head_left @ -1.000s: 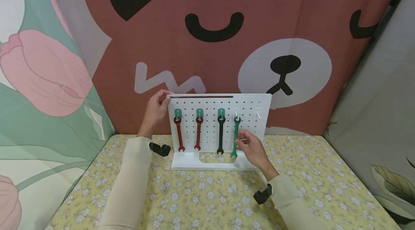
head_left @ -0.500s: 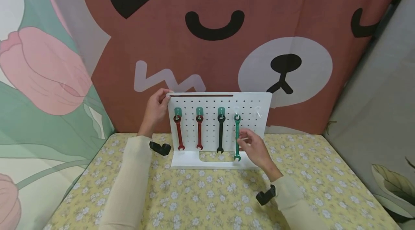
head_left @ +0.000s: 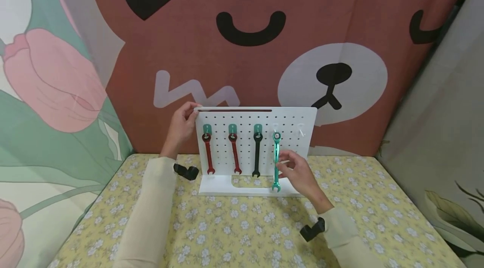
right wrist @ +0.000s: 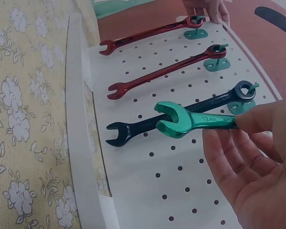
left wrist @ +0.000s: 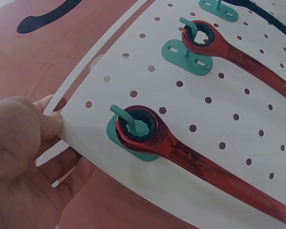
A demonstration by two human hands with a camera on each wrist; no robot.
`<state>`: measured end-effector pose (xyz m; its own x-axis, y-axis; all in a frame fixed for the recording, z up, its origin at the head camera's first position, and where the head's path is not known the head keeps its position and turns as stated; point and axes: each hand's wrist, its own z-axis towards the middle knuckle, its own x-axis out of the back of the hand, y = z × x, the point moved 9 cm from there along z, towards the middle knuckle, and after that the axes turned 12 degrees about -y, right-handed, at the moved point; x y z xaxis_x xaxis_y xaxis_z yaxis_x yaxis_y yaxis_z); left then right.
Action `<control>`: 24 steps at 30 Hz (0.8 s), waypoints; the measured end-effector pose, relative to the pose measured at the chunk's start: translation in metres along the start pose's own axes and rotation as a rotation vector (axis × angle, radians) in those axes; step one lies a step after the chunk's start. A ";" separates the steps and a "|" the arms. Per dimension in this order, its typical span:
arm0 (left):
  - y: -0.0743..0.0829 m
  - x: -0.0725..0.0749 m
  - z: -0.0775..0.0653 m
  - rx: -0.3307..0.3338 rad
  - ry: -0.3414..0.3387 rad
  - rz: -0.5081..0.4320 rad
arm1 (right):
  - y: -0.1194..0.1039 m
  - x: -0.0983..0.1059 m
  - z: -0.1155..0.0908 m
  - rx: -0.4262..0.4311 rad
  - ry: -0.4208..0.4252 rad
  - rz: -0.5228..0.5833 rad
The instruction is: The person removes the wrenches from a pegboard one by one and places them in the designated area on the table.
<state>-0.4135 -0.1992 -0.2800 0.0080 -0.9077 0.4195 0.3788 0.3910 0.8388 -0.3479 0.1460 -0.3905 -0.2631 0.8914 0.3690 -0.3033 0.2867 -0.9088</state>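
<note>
My left hand [head_left: 180,128] pinches the top left corner of a white pegboard [head_left: 289,114], thumb in front and fingers behind. My right hand [head_left: 301,174] pinches a green combination wrench [right wrist: 178,119] by its shaft, between thumb and fingers. The wrench stands nearly upright, ring end up, its "12mm" mark showing in the right wrist view. In the head view its ring overlaps a clear hook [head_left: 275,126] on the board. Two red wrenches [left wrist: 195,157] and a black wrench [head_left: 257,156] hang by their rings on green hooks [head_left: 232,128] to its left.
A second clear hook [head_left: 301,129] sits bare at the board's right. The board's white base [head_left: 215,186] rests on a table with a yellow floral cloth [head_left: 230,226]. Behind it hangs a brown curtain [head_left: 249,70] with a printed bear.
The green wrench's lower end has swung slightly right and come outward from the board, my right hand moving with it. The second red wrench's lower end has swung right. My left hand stays put.
</note>
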 end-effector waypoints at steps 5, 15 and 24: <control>0.000 0.000 0.000 -0.003 0.001 0.002 | -0.005 0.001 -0.003 0.012 -0.008 0.015; 0.002 0.000 -0.001 0.000 0.002 -0.001 | -0.010 0.006 -0.006 -0.021 0.018 -0.021; 0.003 0.000 -0.002 -0.002 0.015 0.029 | -0.009 0.013 -0.016 -0.001 0.005 0.023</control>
<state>-0.4102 -0.1985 -0.2776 0.0332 -0.8984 0.4378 0.3801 0.4165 0.8259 -0.3332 0.1603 -0.3804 -0.2654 0.8994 0.3473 -0.2961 0.2667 -0.9171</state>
